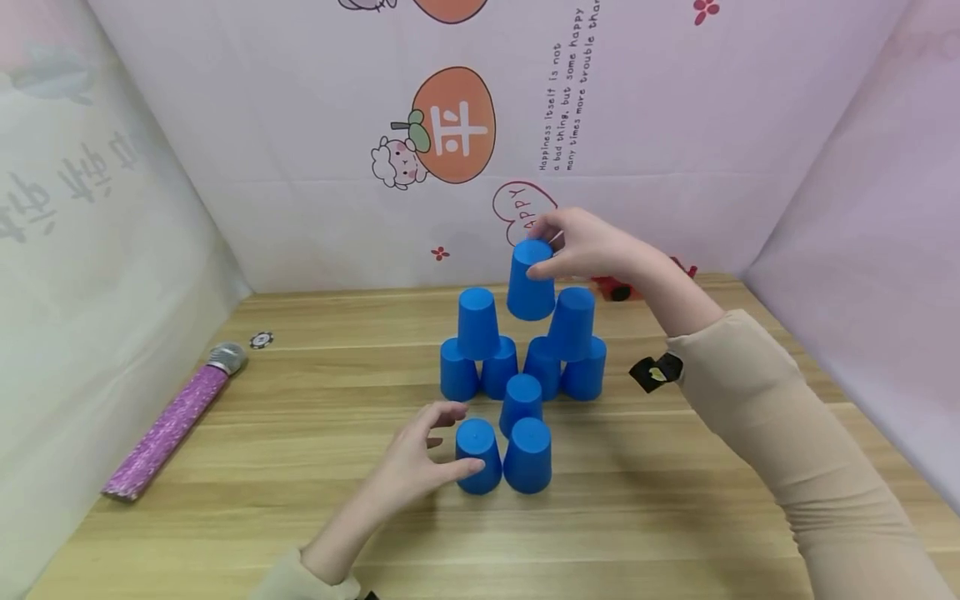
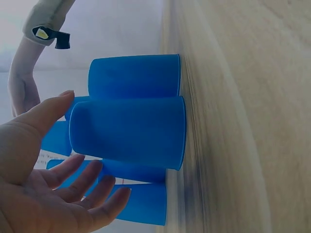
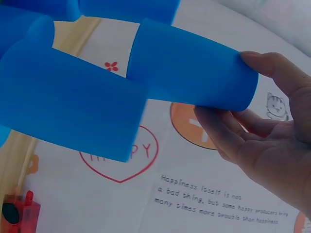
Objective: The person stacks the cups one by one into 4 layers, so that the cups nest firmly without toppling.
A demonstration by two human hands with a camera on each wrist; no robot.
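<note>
My right hand (image 1: pixel 588 242) pinches an upside-down blue cup (image 1: pixel 531 283) near its top, thumb on one side and fingers on the other. Below and to either side of it stand two blue cups, the left upper cup (image 1: pixel 477 325) and the right upper cup (image 1: pixel 573 325), on a row of several cups. Whether the held cup touches them I cannot tell. Fingers spread, my left hand (image 1: pixel 416 458) is around the near left cup (image 2: pixel 129 133); contact is unclear. Beside that cup stands the near right cup (image 1: pixel 528 458), with another cup (image 1: pixel 522 404) behind the pair.
A pink glittery microphone (image 1: pixel 168 433) lies on the wooden table (image 1: pixel 337 350) at the left. Behind it is a small round chip-like disc (image 1: pixel 262 340). A red toy (image 1: pixel 618 287) sits at the back, partly hidden by the right arm. A printed cloth (image 1: pixel 322 125) hangs behind.
</note>
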